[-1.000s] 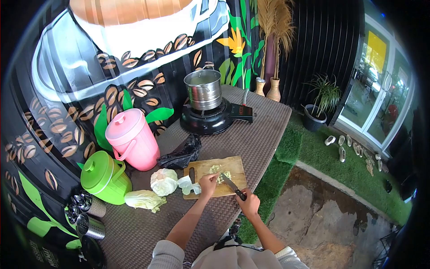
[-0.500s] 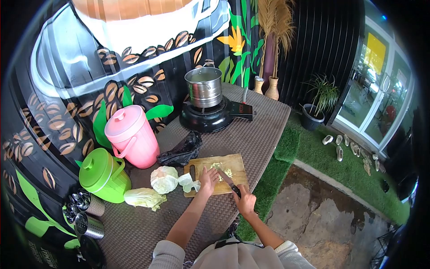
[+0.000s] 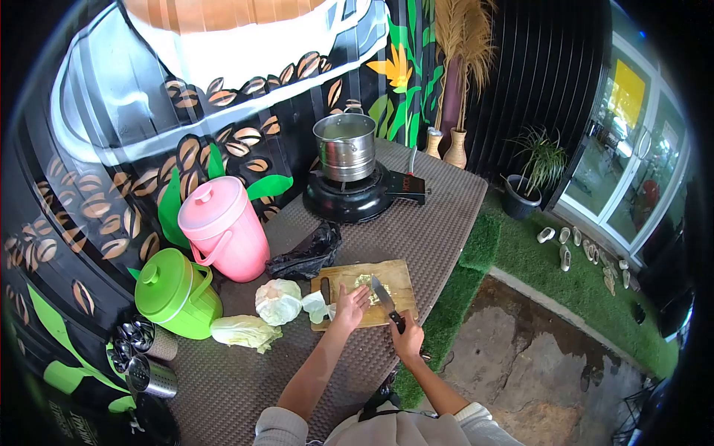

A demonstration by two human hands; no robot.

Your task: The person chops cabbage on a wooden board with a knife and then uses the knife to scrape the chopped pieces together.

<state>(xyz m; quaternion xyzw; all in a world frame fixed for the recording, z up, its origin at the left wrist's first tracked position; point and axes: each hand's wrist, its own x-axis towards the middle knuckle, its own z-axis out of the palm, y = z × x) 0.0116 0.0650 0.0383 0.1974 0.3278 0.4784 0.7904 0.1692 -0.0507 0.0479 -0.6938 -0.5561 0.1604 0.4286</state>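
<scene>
My right hand (image 3: 407,342) grips a kitchen knife (image 3: 385,299) by its black handle. The blade points away from me over a wooden cutting board (image 3: 401,276). Finely chopped pale bits (image 3: 363,281) lie on the board around the blade. My left hand (image 3: 352,305) is over the board's left part, its fingers stretched toward the blade and holding nothing. Beside that wrist, at the board's left edge, are translucent whitish pieces (image 3: 315,305) whose kind I cannot make out. A round cabbage (image 3: 279,302) and a longer leafy cabbage (image 3: 245,333) lie further left on the table.
A metal pot (image 3: 345,147) stands on a black portable stove (image 3: 349,195) at the back. Near the board lies a black plastic bag (image 3: 306,253). Pink (image 3: 227,230) and green (image 3: 178,297) lidded containers stand along the wall, with metal utensil holders (image 3: 151,377) nearer me.
The knife's blade has swung right, away from my left fingers. My left hand has turned, its fingers now reaching more to the right. The whole view has shifted slightly.
</scene>
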